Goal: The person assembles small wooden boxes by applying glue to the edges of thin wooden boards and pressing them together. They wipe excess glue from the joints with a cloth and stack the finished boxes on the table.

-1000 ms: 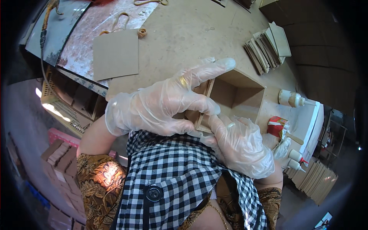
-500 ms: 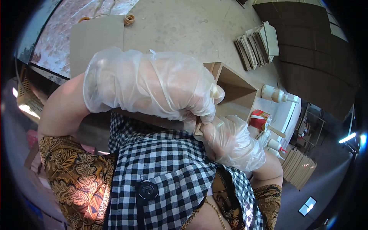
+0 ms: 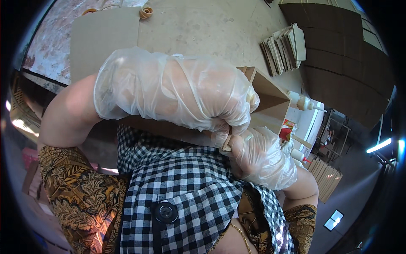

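A wooden box [image 3: 270, 113] with an open top stands in front of me, partly covered by my arms. My left hand [image 3: 226, 95], in a loose clear plastic glove, reaches across it with fingers curled down at the near corner. My right hand [image 3: 264, 156], gloved the same way, is closed against that corner from the right. The fingers of both hands meet there around a small wooden edge [image 3: 227, 145]. Their tips are mostly hidden, so any small item between them cannot be made out.
Right of the box are a glue bottle [image 3: 302, 103], a red package [image 3: 287, 129], a wooden-handled tool [image 3: 302, 142] and a red-tipped bottle [image 3: 298, 155]. Stacked panels [image 3: 283, 48] stand farther back. A flat board [image 3: 103, 40] and a tape roll [image 3: 146, 12] lie at far left.
Both hands and the box corner appear slightly farther right in the picture, and the surroundings have shifted a little too. The fingers keep much the same hold at the corner.
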Tool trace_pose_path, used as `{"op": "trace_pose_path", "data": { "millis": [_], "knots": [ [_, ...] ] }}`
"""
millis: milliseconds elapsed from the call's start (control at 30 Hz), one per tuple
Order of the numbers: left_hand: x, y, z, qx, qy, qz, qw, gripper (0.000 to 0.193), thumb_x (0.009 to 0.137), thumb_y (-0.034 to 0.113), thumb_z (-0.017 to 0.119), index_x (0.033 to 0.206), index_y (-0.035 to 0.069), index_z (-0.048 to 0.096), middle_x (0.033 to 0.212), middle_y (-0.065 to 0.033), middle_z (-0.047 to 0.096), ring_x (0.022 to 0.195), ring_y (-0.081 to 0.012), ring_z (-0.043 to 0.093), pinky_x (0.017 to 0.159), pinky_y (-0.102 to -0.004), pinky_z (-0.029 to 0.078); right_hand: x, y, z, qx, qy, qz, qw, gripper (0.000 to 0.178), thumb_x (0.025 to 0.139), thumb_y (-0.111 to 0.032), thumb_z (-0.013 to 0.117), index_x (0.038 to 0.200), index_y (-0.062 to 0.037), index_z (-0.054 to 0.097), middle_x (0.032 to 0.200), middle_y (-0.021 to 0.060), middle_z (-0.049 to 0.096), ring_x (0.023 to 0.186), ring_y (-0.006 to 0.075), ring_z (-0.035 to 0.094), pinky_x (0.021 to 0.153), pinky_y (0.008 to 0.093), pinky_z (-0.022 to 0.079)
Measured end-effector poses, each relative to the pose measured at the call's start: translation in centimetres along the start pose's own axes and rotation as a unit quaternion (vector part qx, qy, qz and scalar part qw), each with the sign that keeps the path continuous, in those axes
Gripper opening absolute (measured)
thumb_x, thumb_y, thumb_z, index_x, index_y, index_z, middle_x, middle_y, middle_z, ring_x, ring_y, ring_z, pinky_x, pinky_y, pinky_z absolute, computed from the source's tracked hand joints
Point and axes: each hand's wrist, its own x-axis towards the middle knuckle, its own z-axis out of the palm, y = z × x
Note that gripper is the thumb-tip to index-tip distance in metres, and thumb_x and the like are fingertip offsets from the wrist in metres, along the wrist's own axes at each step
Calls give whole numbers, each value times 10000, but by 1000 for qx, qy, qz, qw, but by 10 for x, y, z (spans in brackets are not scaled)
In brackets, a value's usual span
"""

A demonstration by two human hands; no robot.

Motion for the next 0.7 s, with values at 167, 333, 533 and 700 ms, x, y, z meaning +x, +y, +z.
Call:
{"op": "trace_pose_path", "data": {
  "millis": [167,333,533,700],
  "knots": [
    [-4,4,0,-3,-2,-24,1000,176,711,57,754,873,56,684,841,-50,610,797,-255,632,680,-357,500,4,-7,-3,-14,-14,20,1000,244,659,-100,624,860,-1,529,654,92,493,514,241,540,464,378,411],
    [5,6,-2,27,-26,-38,999,170,715,47,748,873,41,685,828,-67,612,812,-256,642,685,-364,503,1,-5,1,-2,6,14,1000,267,616,-98,640,832,-9,510,654,97,503,511,255,554,467,388,431],
    [4,10,-10,58,-46,-26,997,418,753,163,746,1107,31,565,1096,-115,509,1018,-301,551,850,-401,436,-9,-2,11,12,51,22,998,283,605,-73,644,850,-13,516,680,111,527,534,293,569,494,412,461],
    [4,27,-16,95,-18,6,995,675,791,279,745,1339,21,445,1363,-162,406,1217,-347,459,1010,-436,370,-13,1,21,59,84,29,994,229,623,25,617,808,-4,484,721,145,526,586,341,554,526,445,440]
  ]
}}
